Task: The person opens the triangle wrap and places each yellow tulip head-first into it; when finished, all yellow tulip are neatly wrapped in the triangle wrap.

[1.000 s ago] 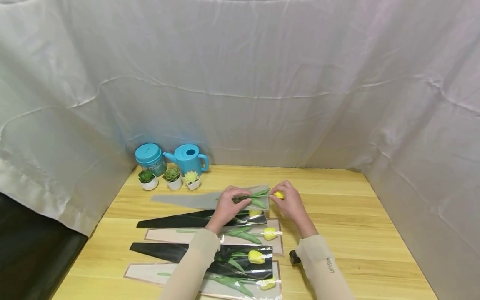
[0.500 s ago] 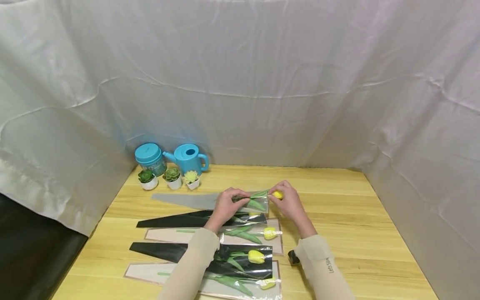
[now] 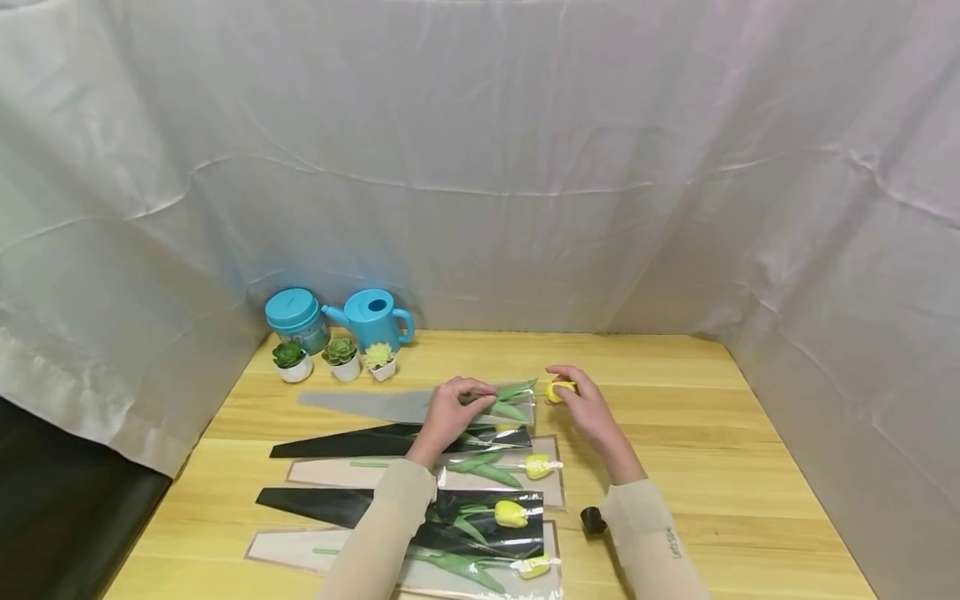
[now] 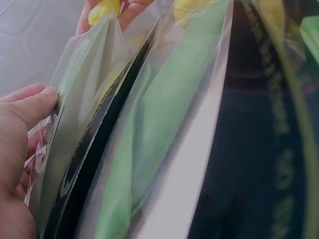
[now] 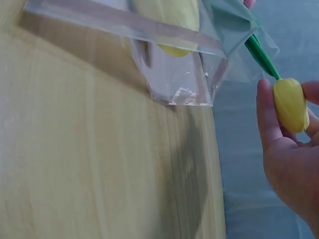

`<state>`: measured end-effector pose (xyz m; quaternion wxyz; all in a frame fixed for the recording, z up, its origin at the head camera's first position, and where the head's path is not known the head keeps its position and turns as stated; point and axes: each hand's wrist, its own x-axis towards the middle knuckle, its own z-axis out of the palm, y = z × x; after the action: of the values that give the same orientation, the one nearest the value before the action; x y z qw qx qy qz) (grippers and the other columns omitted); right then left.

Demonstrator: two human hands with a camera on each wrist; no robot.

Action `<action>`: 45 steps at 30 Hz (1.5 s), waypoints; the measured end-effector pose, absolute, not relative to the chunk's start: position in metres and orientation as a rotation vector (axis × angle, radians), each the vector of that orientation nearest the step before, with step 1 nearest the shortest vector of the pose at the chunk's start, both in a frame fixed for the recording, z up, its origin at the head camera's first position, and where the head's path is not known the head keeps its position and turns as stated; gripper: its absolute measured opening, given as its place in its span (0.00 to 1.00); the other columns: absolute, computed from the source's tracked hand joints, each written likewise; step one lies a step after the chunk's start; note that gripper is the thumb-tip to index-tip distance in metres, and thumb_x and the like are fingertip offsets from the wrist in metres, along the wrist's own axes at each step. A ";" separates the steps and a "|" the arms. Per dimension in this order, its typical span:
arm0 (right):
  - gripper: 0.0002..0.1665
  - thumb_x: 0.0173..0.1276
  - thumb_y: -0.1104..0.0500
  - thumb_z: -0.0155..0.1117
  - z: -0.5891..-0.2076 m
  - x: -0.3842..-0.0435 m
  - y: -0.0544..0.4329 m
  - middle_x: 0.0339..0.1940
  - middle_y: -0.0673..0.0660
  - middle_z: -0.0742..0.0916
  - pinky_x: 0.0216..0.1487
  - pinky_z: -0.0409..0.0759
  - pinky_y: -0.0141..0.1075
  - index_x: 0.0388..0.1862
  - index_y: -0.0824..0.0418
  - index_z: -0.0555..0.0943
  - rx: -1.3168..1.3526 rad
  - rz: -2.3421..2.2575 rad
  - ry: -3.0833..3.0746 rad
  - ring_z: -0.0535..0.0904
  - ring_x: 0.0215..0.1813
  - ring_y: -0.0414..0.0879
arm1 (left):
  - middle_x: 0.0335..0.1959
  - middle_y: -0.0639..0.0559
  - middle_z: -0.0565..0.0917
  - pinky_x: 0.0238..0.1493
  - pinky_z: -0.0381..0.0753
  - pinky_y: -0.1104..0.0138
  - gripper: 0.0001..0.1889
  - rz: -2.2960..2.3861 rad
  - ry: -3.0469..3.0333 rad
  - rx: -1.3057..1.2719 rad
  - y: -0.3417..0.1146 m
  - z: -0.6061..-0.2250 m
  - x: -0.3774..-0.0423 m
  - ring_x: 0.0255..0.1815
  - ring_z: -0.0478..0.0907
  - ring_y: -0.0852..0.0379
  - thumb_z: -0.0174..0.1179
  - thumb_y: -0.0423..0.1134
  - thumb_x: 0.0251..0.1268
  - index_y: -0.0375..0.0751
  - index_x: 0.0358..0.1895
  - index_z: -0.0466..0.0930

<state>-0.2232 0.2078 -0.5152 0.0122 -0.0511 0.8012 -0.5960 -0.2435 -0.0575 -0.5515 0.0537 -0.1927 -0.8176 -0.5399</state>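
Observation:
My left hand [image 3: 448, 417] pinches a grey-backed clear flower sleeve [image 3: 375, 405] that lies at the back of the row. In the left wrist view, the thumb and fingers [image 4: 42, 102] are on either side of the sleeve's edge. A yellow artificial tulip [image 5: 290, 105] has its leaves inside this sleeve, while its bloom sticks out past the mouth on the right. My right hand [image 3: 591, 410] holds that bloom between thumb and fingers. The green stem [image 5: 261, 56] runs from it into the sleeve. The stem's lower part is hidden by my left hand.
Several sleeved yellow tulips lie nearer me, in black sleeves [image 3: 322, 502] and pale ones [image 3: 315, 473]. Behind left stand a blue watering can [image 3: 373, 318], a blue lidded tub [image 3: 296, 317] and three small potted succulents [image 3: 343, 360]. Grey cloth [image 3: 480, 208] encloses the table.
My right hand has shifted from the sleeve's mouth onto the tulip bloom, and a bit of stem now shows beside it. My left hand stays on the sleeve.

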 end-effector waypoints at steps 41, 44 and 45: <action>0.24 0.72 0.65 0.69 -0.519 -0.220 0.185 0.56 0.69 0.83 0.48 0.86 0.30 0.64 0.70 0.76 -0.060 -2.013 2.401 0.88 0.47 0.54 | 0.43 0.62 0.89 0.43 0.83 0.65 0.09 -1.640 -2.436 -0.602 -0.045 -0.548 -0.240 0.43 0.82 0.62 0.72 0.42 0.67 0.50 0.47 0.92; 0.29 0.71 0.66 0.69 -0.521 -0.221 0.186 0.56 0.69 0.83 0.49 0.87 0.33 0.68 0.70 0.72 -0.053 -2.018 2.399 0.88 0.47 0.50 | 0.43 0.62 0.89 0.43 0.84 0.66 0.08 -1.658 -2.427 -0.607 -0.044 -0.549 -0.239 0.43 0.82 0.62 0.72 0.41 0.66 0.53 0.46 0.92; 0.30 0.71 0.66 0.69 -0.522 -0.221 0.186 0.56 0.69 0.84 0.49 0.87 0.34 0.69 0.70 0.71 -0.053 -2.018 2.399 0.88 0.47 0.50 | 0.43 0.62 0.89 0.43 0.84 0.66 0.08 -1.663 -2.426 -0.608 -0.044 -0.548 -0.239 0.43 0.82 0.62 0.72 0.40 0.66 0.54 0.46 0.92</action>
<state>-0.2212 0.1860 -0.5217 0.0031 -0.0169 0.7653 -0.6435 -0.2390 -0.0438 -0.5484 0.0693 -0.2019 -0.8058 -0.5523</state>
